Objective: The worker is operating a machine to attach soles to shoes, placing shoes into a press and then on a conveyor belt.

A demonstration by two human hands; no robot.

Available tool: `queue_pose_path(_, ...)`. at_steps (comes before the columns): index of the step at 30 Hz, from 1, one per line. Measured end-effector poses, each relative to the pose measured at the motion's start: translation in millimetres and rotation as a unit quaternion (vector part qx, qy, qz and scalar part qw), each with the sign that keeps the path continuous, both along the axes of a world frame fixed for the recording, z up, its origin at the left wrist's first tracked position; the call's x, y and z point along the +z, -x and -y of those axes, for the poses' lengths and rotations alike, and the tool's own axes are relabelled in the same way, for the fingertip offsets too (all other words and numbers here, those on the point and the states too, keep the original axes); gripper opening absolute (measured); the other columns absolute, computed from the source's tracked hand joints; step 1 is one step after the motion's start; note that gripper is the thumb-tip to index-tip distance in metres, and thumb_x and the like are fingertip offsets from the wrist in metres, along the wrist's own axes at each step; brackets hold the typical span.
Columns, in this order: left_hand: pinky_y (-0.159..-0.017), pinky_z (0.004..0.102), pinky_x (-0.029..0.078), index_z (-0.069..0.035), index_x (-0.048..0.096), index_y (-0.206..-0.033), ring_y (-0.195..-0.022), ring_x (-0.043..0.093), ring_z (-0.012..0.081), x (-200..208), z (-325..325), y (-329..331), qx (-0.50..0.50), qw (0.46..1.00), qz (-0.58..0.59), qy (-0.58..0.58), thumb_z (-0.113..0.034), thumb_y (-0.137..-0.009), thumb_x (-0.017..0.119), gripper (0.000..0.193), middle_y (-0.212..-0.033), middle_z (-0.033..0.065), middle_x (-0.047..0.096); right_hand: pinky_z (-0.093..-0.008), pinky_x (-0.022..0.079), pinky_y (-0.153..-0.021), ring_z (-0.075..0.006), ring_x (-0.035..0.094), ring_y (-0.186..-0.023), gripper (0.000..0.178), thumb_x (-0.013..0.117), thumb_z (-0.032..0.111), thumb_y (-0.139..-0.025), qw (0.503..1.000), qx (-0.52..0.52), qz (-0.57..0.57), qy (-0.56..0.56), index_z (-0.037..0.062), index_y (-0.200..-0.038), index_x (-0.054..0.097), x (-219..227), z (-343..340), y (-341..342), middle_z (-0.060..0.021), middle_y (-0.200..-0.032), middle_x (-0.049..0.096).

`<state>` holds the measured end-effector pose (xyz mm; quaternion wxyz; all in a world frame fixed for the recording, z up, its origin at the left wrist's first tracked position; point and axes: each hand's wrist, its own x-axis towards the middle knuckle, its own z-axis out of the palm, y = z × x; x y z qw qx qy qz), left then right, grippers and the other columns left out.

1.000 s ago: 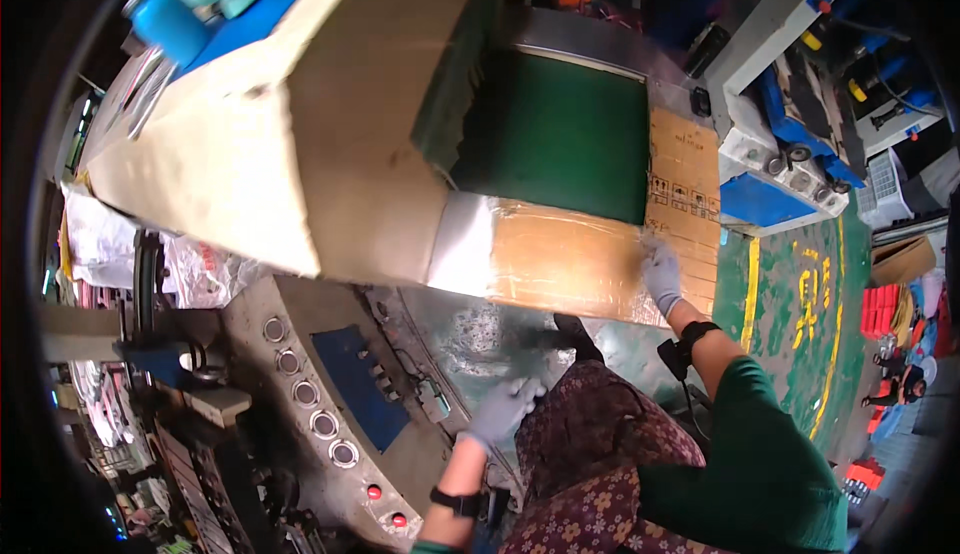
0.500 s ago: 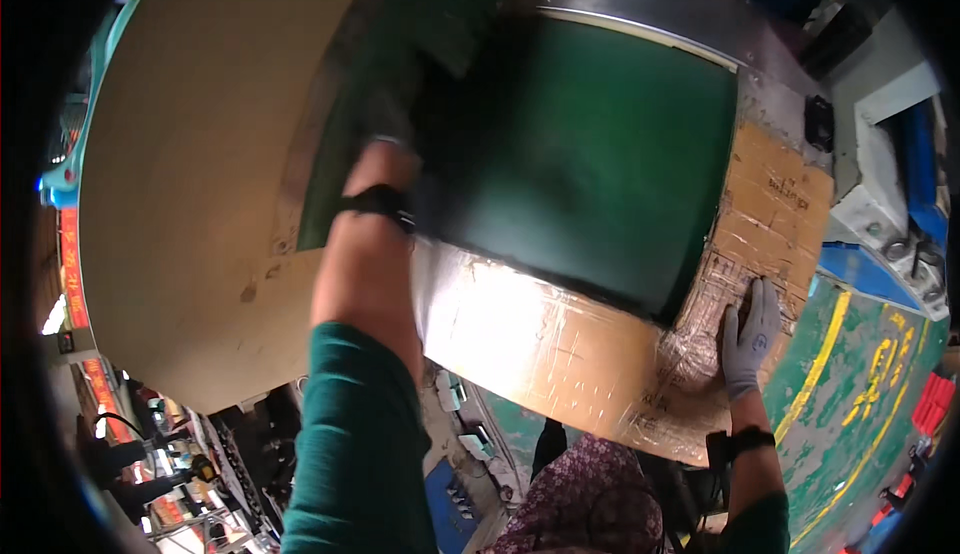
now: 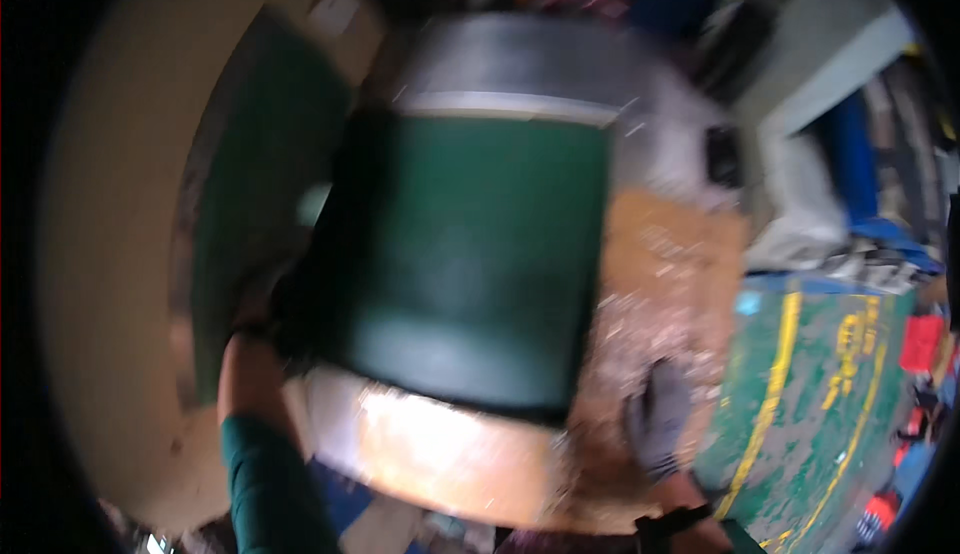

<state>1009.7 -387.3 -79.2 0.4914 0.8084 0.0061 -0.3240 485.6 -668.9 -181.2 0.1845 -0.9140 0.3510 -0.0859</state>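
Note:
A flat green panel (image 3: 490, 254) lies before me, framed along its near and right sides by tape-covered brown cardboard (image 3: 450, 444). My right hand (image 3: 662, 409), in a grey-white glove, rests flat on the cardboard right of the panel, its fingers stretched out. My left hand (image 3: 265, 289) reaches into the dark gap at the panel's left edge. Shadow and motion blur hide its fingers, and I cannot make out what it touches. Beside it stands a large tan board (image 3: 110, 284) with a green area (image 3: 265, 154) set into it.
A grey metal strip (image 3: 510, 59) borders the panel's far side. A small black object (image 3: 722, 157) sits at the far right corner. Pale machine parts (image 3: 800, 204) stand further right, above a green floor with yellow lines (image 3: 780, 384). Red items (image 3: 920, 344) lie at the right rim.
The whole view has shifted, so the panel appears lower and further left. My left hand has come somewhat nearer along the panel's left side. My right hand stays on the cardboard.

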Motion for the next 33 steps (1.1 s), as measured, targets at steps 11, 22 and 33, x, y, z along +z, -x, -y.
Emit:
queue_pose_path(11, -0.115, 0.0304, 0.034, -0.005, 0.047, -0.150, -0.138, 0.044, 0.0190, 55.1, 27.8, 70.1, -0.102, 0.954, -0.022, 0.283, -0.012, -0.100, 0.060, 0.052, -0.152, 0.0094, 0.049, -0.0508, 0.043, -0.095, -0.0423, 0.056, -0.103, 0.040, 0.061, 0.028, -0.090, 0.999, 0.032, 0.025, 0.024, -0.0008, -0.117, 0.057, 25.2, -10.8, -23.0, -0.0231, -0.110, 0.060)
queue_pose_path(22, -0.079, 0.0484, 0.054, -0.015, 0.058, -0.128, -0.097, 0.067, 0.0391, 159.8, -74.3, 337.1, -0.264, 0.920, 0.290, -0.026, -0.028, -0.063, 0.080, 0.070, -0.106, 0.0160, 0.069, -0.0653, 0.045, -0.099, -0.0309, 0.057, -0.125, 0.069, 0.043, 0.062, -0.102, 0.539, 0.191, -0.027, -0.820, 0.0074, -0.145, 0.048, 148.2, -71.9, -89.9, -0.0175, -0.143, 0.055)
queue_pose_path(33, -0.105, 0.0429, 0.046, -0.014, 0.060, -0.132, -0.123, 0.057, 0.0315, 217.7, -321.1, 589.9, 0.010, 0.897, 0.416, -0.152, -0.017, -0.062, 0.076, 0.073, -0.130, 0.0110, 0.060, -0.0368, 0.023, -0.123, -0.0230, 0.034, -0.147, 0.072, 0.057, 0.032, -0.102, 0.280, 0.458, -0.415, -0.735, -0.0016, -0.157, 0.027, 231.2, -413.6, -71.6, -0.0123, -0.160, 0.034)
